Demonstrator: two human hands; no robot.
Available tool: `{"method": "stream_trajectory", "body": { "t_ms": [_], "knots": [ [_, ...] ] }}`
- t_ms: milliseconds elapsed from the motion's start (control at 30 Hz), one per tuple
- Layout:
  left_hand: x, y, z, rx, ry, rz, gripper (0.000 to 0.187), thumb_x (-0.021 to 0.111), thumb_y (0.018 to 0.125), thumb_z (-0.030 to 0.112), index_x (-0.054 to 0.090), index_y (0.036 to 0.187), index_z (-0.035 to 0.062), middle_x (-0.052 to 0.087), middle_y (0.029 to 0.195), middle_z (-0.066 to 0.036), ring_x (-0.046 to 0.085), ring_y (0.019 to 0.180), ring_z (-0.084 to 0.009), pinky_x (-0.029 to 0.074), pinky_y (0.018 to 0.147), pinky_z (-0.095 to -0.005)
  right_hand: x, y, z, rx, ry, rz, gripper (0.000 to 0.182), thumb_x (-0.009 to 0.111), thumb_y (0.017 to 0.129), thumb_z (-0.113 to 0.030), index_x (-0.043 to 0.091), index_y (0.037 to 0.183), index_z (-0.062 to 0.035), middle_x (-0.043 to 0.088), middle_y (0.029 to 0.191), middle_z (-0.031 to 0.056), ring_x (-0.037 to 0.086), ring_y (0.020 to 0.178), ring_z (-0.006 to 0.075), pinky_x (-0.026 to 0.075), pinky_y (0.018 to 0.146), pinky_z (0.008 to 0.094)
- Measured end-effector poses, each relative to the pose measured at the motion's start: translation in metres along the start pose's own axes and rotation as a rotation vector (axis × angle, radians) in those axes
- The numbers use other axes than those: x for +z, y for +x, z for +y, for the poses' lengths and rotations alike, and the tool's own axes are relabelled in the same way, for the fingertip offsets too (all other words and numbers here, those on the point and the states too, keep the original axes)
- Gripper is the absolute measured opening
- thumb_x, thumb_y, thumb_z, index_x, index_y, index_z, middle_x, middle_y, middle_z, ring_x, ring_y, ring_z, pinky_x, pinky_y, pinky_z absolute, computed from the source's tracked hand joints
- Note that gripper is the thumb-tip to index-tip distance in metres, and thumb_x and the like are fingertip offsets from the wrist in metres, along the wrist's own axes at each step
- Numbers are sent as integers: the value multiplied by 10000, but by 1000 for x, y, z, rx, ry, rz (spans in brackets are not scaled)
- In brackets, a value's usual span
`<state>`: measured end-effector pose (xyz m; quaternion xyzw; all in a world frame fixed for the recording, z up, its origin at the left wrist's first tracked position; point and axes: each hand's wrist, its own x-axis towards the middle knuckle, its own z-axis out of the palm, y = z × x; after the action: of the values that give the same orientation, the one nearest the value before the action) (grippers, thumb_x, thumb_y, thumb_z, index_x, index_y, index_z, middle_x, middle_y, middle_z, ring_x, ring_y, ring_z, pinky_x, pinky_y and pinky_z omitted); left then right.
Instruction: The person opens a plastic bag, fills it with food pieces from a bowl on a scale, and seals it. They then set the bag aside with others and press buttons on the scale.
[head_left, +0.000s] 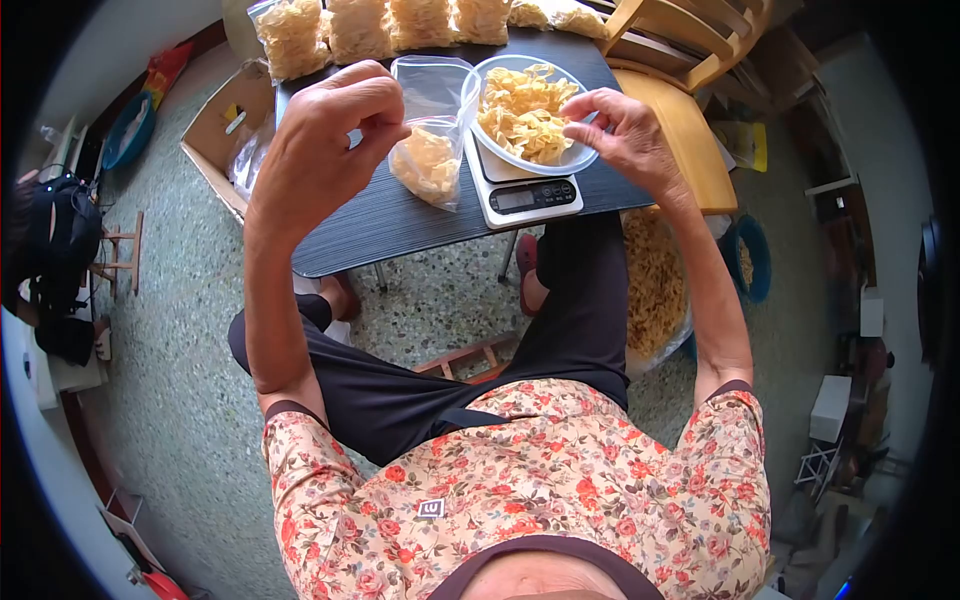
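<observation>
My left hand (335, 140) is raised over the table's left side, fingers curled into a pinch. What the fingertips hold, if anything, is hidden. Just right of it stands a clear plastic bag (428, 90), its upper part spread and pale yellow dried flakes (425, 165) in its lower part. My right hand (628, 138) is at the right rim of a white plastic bowl (490, 135), thumb and forefinger apart beside the loose flakes (522, 110). Under the bowl is a digital kitchen scale (530, 200) with a small display and buttons.
Several filled bags (360, 28) line the back of the dark table (350, 235). A wooden chair (670, 110) adjoins its right side, a cardboard box (205, 140) its left. A large sack of flakes (652, 290) sits on the floor beside my leg, near a blue basin (752, 255).
</observation>
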<state>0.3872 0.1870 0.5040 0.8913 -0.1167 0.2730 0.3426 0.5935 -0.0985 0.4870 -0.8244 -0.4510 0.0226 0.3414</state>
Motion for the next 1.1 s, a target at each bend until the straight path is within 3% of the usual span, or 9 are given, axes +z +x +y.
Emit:
{"method": "stream_trajectory", "body": {
  "t_ms": [100,167,200,333,567,633,700,767,1100],
  "knots": [
    [0,0,0,18,8,-5,189,768,820,-66,584,832,-26,629,898,-64,605,761,-147,522,687,-275,10,-3,-11,21,-66,-60,306,812,862,-195,746,1134,-72,712,1044,111,664,756,180,564,734,334],
    [2,1,-1,22,8,0,187,766,823,-65,583,835,-25,631,903,-63,606,763,-149,521,690,-277,20,-1,-8,-193,-194,17,298,810,859,-200,744,1128,-90,689,1039,127,679,810,253,560,789,369],
    [2,1,-1,21,8,-3,187,766,823,-65,583,835,-25,631,903,-63,606,763,-149,521,690,-277,25,0,-9,-174,-235,20,288,806,861,-208,745,1117,-92,668,1045,138,682,886,313,549,831,397],
    [2,2,-2,29,12,-10,185,760,825,-70,582,843,-22,627,901,-65,606,770,-148,522,695,-280,33,3,-1,-202,-273,8,272,811,853,-187,749,1097,-83,670,1007,140,688,865,314,555,801,389],
    [3,3,-2,44,16,-6,182,757,829,-66,584,851,-15,625,898,-63,607,770,-151,516,694,-283,15,2,7,-130,31,180,235,804,896,-161,741,1069,-15,727,921,73,660,745,136,555,679,274],
    [3,2,-2,33,27,-11,182,759,828,-64,585,851,-16,626,900,-62,608,768,-153,517,693,-283,8,3,8,178,392,168,249,792,921,-174,729,1091,-4,732,857,57,650,699,114,541,638,239],
    [3,2,-2,21,38,-16,183,761,828,-62,585,851,-16,628,902,-62,608,767,-155,518,693,-284,7,6,18,118,547,189,246,781,942,-187,721,1103,-12,724,809,38,639,669,86,528,606,220],
    [4,2,0,24,22,-4,183,767,826,-55,590,848,-15,634,908,-61,610,763,-157,520,692,-285,6,6,25,240,875,254,239,780,943,-186,715,1103,-21,721,815,35,631,655,71,518,589,217],
    [2,1,1,21,36,3,184,770,823,-55,590,844,-19,639,914,-63,621,762,-156,524,687,-287,10,20,16,157,897,198,248,751,965,-205,693,1123,-23,691,766,27,588,630,59,464,572,202]
  ]
}}
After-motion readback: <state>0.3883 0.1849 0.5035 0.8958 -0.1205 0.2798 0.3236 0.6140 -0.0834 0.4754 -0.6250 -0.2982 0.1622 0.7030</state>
